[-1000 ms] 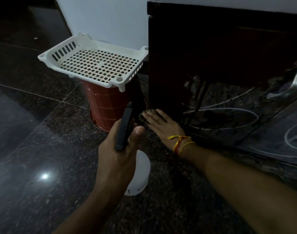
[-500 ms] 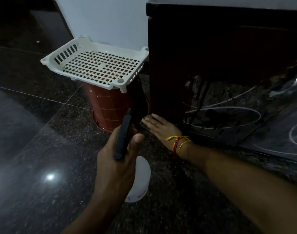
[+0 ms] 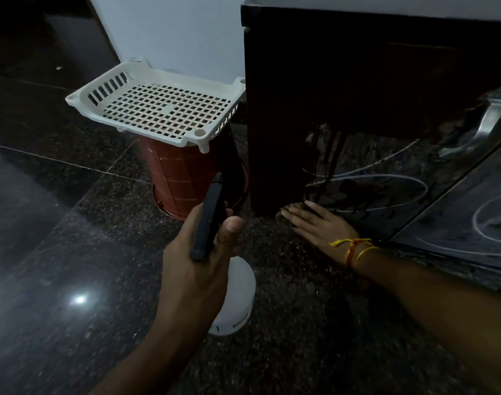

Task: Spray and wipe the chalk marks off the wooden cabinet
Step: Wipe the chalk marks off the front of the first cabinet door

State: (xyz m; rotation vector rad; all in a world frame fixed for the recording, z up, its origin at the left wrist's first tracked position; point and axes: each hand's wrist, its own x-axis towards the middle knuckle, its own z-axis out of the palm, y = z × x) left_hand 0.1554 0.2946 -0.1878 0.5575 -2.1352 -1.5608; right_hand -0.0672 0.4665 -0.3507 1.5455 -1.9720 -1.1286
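- The left hand (image 3: 198,269) is wrapped around the neck of a spray bottle (image 3: 235,303), thumb up beside its black trigger head (image 3: 208,220), which points toward 12 o'clock.
- The bottle's white body hangs below the hand, above the dark speckled floor (image 3: 72,252).
- The right hand (image 3: 317,223) lies flat, fingers spread and extended, at the bottom corner of the wooden cabinet (image 3: 329,81); a dark cloth (image 3: 293,208) seems to sit under the fingertips, though the dim light makes this hard to tell.
- A yellow and red thread (image 3: 354,248) circles the right wrist.
- The cabinet stands at 1 o'clock; white chalk marks (image 3: 386,178) loop across its glossy lower front, and a metal handle (image 3: 488,124) is at 3 o'clock.
- At 11 o'clock, just beside the cabinet, a white perforated tray (image 3: 164,109) rests on a red bin (image 3: 181,178).
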